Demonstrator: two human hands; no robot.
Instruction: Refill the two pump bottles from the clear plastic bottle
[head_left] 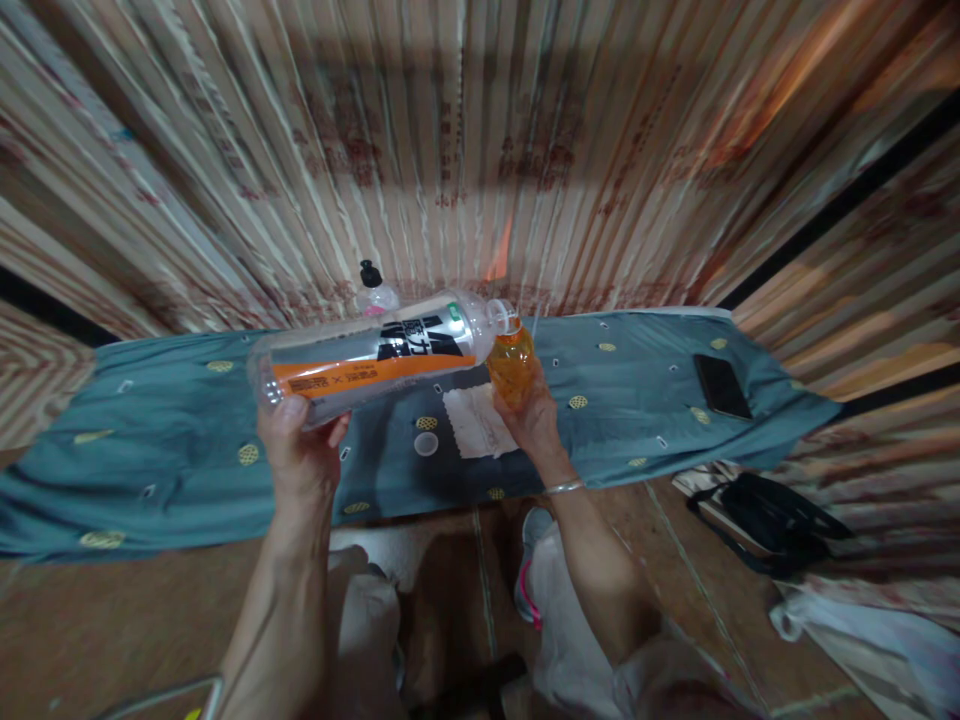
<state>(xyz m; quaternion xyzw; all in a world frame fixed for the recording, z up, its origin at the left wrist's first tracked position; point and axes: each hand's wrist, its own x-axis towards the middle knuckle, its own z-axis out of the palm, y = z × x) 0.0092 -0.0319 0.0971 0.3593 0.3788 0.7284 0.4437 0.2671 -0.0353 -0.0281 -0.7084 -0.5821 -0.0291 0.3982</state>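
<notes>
Tipping an empty clear bottle [375,362], left fingers [300,425] gripping; right fingers [529,405] clasp orange-filled bottle [511,362].

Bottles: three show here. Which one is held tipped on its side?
The large clear plastic bottle with the orange-and-silver label, in the left hand; the others stand upright.

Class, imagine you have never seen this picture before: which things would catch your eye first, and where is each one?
First comes the large clear bottle with its orange-and-black label, held sideways in the left hand above the blue-green cloth. Its mouth meets a small bottle of orange liquid, gripped by the right hand at centre. A dark phone lies on the cloth at far right.
</notes>
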